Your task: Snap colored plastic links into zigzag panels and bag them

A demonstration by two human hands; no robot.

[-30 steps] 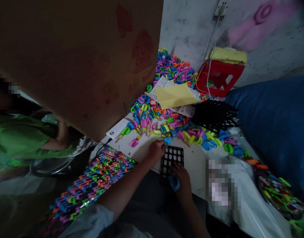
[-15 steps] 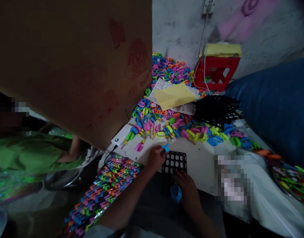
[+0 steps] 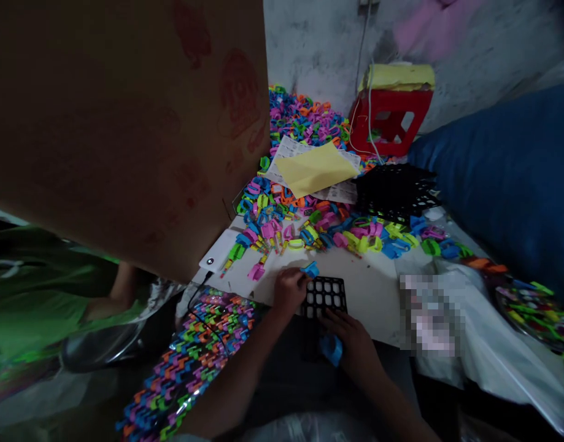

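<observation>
A small black grid tray [image 3: 325, 296] lies at the near edge of a white table [image 3: 374, 288]. My left hand [image 3: 288, 288] is closed on a small blue plastic piece [image 3: 310, 269] at the tray's far left corner. My right hand [image 3: 353, 341] rests at the tray's near edge, its fingers curled round another blue piece [image 3: 332, 348]. A band of loose bright plastic pieces [image 3: 309, 230] in pink, blue, green, yellow and orange lies just beyond the tray.
A big cardboard box [image 3: 125, 123] fills the upper left. Filled colourful trays [image 3: 189, 362] are stacked lower left; a person in green [image 3: 42, 288] sits there. Yellow paper [image 3: 313, 169], black trays [image 3: 394, 193], a red stool [image 3: 387, 120] and a blue sack [image 3: 502, 178] lie beyond.
My left hand picked a blue piece out of the pile and brought it to the tray's far left corner. My right hand stayed at the near edge with its blue piece.
</observation>
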